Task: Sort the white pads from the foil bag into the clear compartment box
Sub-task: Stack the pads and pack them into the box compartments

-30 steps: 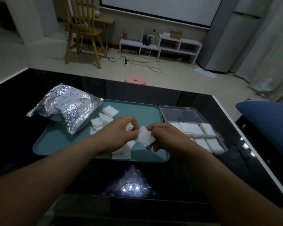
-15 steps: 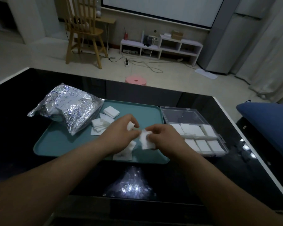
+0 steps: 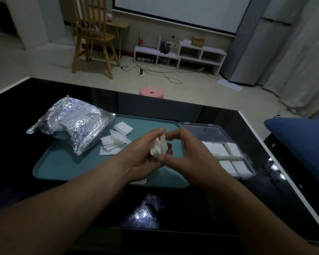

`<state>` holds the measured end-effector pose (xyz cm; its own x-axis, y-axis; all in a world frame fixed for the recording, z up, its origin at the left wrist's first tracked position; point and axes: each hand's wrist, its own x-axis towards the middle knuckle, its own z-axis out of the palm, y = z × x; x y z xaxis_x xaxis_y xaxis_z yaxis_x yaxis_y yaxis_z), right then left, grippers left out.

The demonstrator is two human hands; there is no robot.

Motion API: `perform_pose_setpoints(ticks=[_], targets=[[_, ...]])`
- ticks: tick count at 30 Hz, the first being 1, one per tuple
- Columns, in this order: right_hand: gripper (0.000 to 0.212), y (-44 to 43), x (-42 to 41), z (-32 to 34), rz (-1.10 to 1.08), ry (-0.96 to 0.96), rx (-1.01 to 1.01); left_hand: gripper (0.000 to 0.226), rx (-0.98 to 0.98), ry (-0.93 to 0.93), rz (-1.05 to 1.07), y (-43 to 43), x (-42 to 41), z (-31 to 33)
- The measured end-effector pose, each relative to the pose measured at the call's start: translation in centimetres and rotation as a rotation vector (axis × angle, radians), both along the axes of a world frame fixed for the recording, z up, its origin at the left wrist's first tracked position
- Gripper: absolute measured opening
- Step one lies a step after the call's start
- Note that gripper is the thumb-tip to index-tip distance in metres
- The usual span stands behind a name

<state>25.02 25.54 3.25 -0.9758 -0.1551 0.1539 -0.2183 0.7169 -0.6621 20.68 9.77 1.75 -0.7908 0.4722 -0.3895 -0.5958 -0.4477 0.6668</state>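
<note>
Both hands meet above the middle of the teal tray [image 3: 63, 166], which lies at the centre of the black table [image 3: 17, 144]. The left hand [image 3: 144, 155] grips a bunch of white pads [image 3: 157, 147] from below. The right hand [image 3: 184, 151] pinches the same bunch from the right, thumb and forefinger curled over its top. The bunch is clear of the tray.

The hands hide part of the tray's right half and the near-left corner of the clear compartment box [image 3: 210, 126]. The box sits just beside the tray's right edge, toward the table's right edge. Its near compartments hold boxed pads [image 3: 215, 150]; the far part looks bare and clear.

The foil bag [image 3: 75, 126] lies over the tray's far-left corner, partly on the table. Loose pads [image 3: 112, 144] lie spilled at its mouth, with one square pad [image 3: 123, 128] farther back. Another pad [image 3: 139, 181] shows at the tray's near edge, mostly under the left wrist.

Beyond the table's far edge stand a pink stool [image 3: 151, 92], a wooden chair [image 3: 92, 35] and a low white shelf [image 3: 180, 54]. A blue cushion [image 3: 298, 144] lies past the right edge.
</note>
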Motion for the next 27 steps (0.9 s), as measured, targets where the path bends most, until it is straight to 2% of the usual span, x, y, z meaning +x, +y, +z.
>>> perform_pose_setpoints(ticks=[2, 5, 8, 10, 15, 21, 27], targets=[[0.046, 0.6, 0.2, 0.2, 0.051, 0.021, 0.034, 0.020, 0.022, 0.031, -0.110, 0.2, 0.3, 0.0], [0.044, 1.0, 0.3, 0.6, 0.066, -0.060, -0.022, 0.018, 0.065, 0.069, -0.215, 0.4, 0.7, -0.1], [0.047, 1.4, 0.7, 0.7, 0.117, -0.136, -0.140, 0.039, 0.087, 0.113, -0.282, 0.7, 1.1, -0.2], [0.047, 1.6, 0.9, 0.9, 0.131, -0.138, -0.147, 0.046, 0.104, 0.144, -0.310, 0.9, 1.2, -0.4], [0.043, 2.7, 1.4, 0.9, 0.096, -0.087, -0.054, 0.039, 0.034, 0.134, -0.333, 1.8, 2.0, 0.0], [0.049, 3.1, 1.8, 0.4, 0.107, -0.162, -0.073, 0.054, 0.058, 0.029, -0.292, 3.7, 2.0, -0.5], [0.045, 4.4, 1.8, 0.3, 0.088, -0.087, -0.025, 0.060, 0.007, 0.011, -0.203, 5.6, 2.4, 0.0]])
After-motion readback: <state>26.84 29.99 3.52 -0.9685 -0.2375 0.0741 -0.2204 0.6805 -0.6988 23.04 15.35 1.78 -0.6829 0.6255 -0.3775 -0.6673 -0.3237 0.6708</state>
